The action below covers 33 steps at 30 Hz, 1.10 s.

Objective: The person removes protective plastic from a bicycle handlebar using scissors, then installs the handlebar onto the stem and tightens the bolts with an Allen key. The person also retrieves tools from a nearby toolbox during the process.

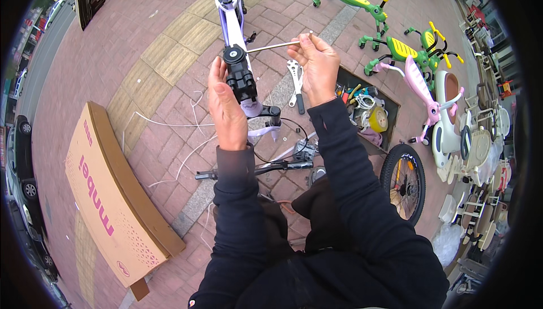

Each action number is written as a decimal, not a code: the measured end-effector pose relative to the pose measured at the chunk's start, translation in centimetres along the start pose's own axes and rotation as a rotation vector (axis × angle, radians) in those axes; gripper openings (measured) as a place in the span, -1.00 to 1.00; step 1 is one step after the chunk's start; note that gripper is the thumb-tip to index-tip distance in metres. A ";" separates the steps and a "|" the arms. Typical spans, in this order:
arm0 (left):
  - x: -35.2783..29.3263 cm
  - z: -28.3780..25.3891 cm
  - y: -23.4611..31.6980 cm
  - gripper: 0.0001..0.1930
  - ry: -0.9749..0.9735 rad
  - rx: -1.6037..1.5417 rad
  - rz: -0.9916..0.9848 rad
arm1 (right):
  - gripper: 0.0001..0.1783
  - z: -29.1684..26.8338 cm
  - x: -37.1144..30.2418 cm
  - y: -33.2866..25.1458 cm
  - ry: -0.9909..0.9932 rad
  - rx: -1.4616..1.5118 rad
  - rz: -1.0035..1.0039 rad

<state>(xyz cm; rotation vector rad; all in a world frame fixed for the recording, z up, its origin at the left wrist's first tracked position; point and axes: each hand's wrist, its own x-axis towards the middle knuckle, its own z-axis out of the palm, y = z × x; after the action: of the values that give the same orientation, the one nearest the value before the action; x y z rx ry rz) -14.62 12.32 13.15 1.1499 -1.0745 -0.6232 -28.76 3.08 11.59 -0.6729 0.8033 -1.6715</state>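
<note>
A black handlebar stem (241, 74) with a round top cap sits on the white and lilac bicycle frame (233, 23) in front of me. My left hand (229, 114) is beside the stem's left side, fingers stretched upward and partly behind it; whether it presses on the stem is hard to see. Pinched between the thumb and fingers of my right hand (319, 66) is a thin metal hex key (274, 46). Its far end meets the right side of the stem near the cap. Below lies the black handlebar (283, 165), detached-looking, with cables around it.
A wrench (293, 83) lies on the paving beside an open toolbox (390, 119) of tools and tape. A loose wheel (403, 182) is at right, near pink (421, 94) and green (396, 49) ride-on toys. At left lies a large cardboard box (104, 196); white strips trail nearby.
</note>
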 end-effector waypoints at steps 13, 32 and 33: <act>0.1 0.2 0.3 -0.21 -0.012 0.017 0.056 | -0.81 -1.7 0.6 0.0 -0.243 0.003 0.027; 0.5 0.3 -0.2 -0.24 0.010 -0.090 0.038 | -0.76 0.0 2.3 -1.8 -0.074 -0.692 -0.108; 0.5 0.2 -0.2 -0.18 0.052 0.017 -0.045 | -0.75 -0.1 2.6 -1.8 -0.076 -0.675 -0.090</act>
<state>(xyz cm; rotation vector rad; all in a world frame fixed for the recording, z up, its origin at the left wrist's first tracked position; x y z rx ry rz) -14.55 11.77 13.19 1.2011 -1.0137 -0.6169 -30.50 0.89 13.04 -1.2406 1.3124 -1.4299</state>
